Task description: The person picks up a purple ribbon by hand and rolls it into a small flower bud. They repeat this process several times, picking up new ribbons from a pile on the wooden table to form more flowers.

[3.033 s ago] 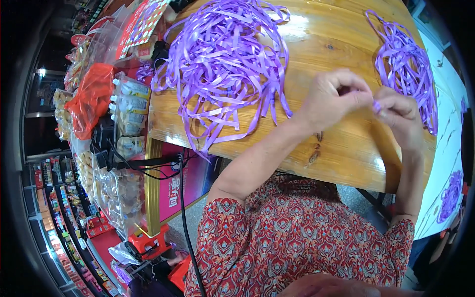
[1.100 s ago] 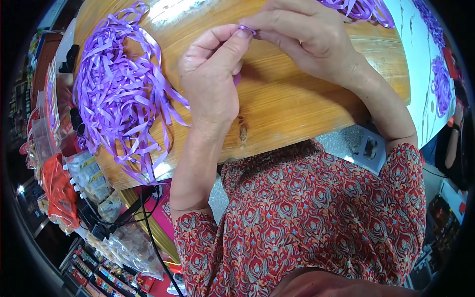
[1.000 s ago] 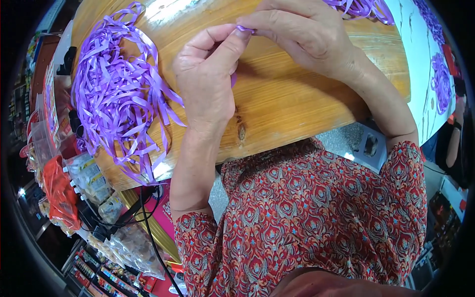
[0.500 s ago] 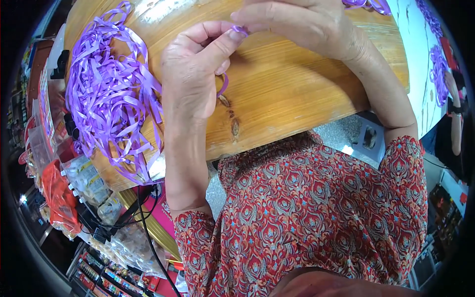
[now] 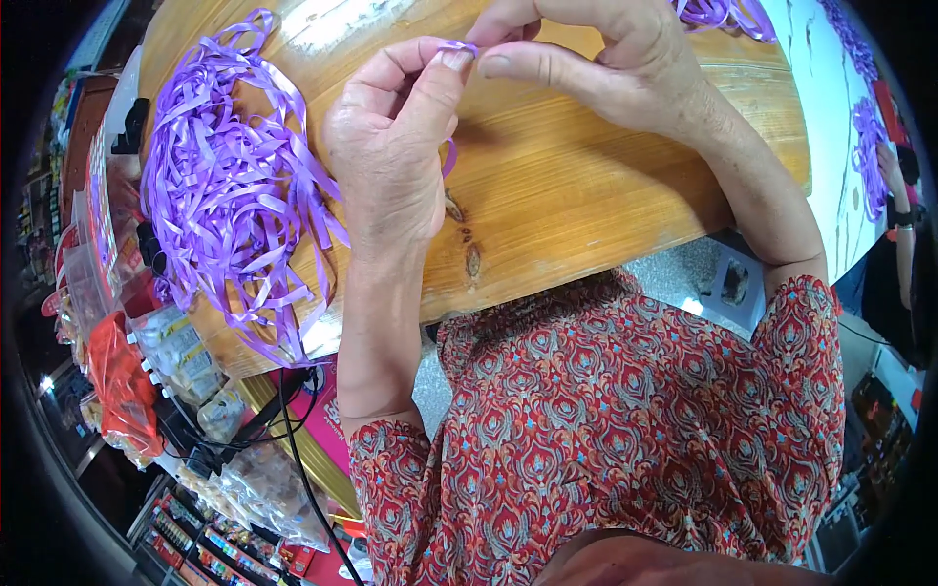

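Note:
My left hand (image 5: 396,132) is closed above the wooden table, thumb and forefinger pinching a purple satin ribbon (image 5: 457,47). A small fold of it shows over the thumb tip, and a short length curves out below the palm. My right hand (image 5: 611,73) comes in from the right, its thumb and forefinger slightly parted beside the pinched ribbon. Nothing is visible between those two fingertips. The other right fingers run past the top edge. On the table's left lies a big tangled heap of purple ribbon (image 5: 230,186), just left of my left wrist.
The round-edged wooden table (image 5: 586,215) lies under both hands. More purple ribbon (image 5: 728,15) sits at its far right. Beyond, a white marbled table (image 5: 816,98) bears ribbon, with another person's hand (image 5: 891,171) there. Packed bags (image 5: 181,356) and black cables crowd the lower left.
My right thumb has come away from the forefinger, and the right fingers no longer close on the ribbon. My left hand keeps its pinch; the view has shifted slightly.

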Motion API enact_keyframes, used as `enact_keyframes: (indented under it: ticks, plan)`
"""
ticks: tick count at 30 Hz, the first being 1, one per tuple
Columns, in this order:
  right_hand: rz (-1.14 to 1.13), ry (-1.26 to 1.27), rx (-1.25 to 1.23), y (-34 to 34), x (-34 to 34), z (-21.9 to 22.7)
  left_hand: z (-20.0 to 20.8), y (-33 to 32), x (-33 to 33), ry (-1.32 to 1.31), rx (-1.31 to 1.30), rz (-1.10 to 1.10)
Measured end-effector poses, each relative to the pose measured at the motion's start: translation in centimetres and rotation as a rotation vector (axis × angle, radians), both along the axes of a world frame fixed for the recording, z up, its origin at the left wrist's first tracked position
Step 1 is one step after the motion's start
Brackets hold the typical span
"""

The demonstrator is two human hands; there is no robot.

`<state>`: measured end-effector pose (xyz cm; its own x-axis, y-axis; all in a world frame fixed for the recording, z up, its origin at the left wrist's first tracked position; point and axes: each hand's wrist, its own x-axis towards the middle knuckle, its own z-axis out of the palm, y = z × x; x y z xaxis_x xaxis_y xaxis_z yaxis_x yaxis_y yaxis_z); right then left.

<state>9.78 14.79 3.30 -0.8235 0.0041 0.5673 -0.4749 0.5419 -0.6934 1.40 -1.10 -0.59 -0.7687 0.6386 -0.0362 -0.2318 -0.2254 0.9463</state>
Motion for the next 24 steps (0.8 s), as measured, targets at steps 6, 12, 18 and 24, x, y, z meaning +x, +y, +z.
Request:
enact_keyframes:
  ticks: [6,12,18,24]
  plan:
    - [-0.051,-0.255,-0.317,-0.3,0.3,-0.2,0.1,0.1,0.2,0.008,0.026,-0.018]
    - [-0.007,-0.579,-0.669,-0.2,0.0,-0.3,0.0,0.2,0.4,-0.09,0.176,-0.049]
    - [0.284,-0.656,-1.141,-0.2,-0.2,-1.6,-0.2,0.3,0.5,-0.282,0.321,-0.116]
    - [-0.108,-0.23,-0.356,-1.4,0.6,0.2,-0.5,0.1,0.0,-0.264,0.323,-0.108]
